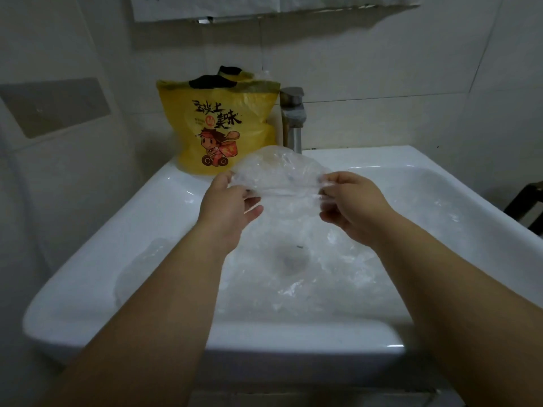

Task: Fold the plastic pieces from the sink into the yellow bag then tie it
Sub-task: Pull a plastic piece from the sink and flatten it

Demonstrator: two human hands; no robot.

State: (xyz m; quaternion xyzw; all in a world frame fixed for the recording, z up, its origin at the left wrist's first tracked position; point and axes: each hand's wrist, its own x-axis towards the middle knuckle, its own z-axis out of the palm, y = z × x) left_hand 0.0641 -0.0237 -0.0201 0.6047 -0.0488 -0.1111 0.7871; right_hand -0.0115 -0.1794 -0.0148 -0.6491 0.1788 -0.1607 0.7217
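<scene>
Centre of frame: one clear crumpled plastic piece (277, 174) is held up above the basin, stretched sideways between two hands. Its upper edge bulges in a rounded arc; its lower part hangs down between the hands.

Left hand (227, 207), centre-left: thumb and fingers curled, pinching the left edge of the sheet. The lower fingers stick out beneath the grip.

Right hand (352, 207), centre-right: fingers curled in, pinching the right edge at the same height. Both bare forearms run in from the bottom corners of the frame.

Below the hands, loose clear plastic pieces (308, 274) lie in the bowl of the white ceramic sink (88, 289), spread over the middle and right of the basin. A dark drain hole (291, 259) shows through them, blurred. How many sheets there are I cannot tell.

Upper centre: a yellow plastic bag (217, 127) with black lettering and a cartoon figure stands upright on the back rim of the sink, mouth open at the top. Dark patches show at its mouth; what they are is unclear. The bag is apart from the held sheet.

Just right of the bag, a metal tap (292, 118) rises from the rim.

Behind: white tiled wall (411, 69). A grey rectangular plate (55, 104) sits on it at upper left. A dark object (526, 204) is cut off at the right edge.
</scene>
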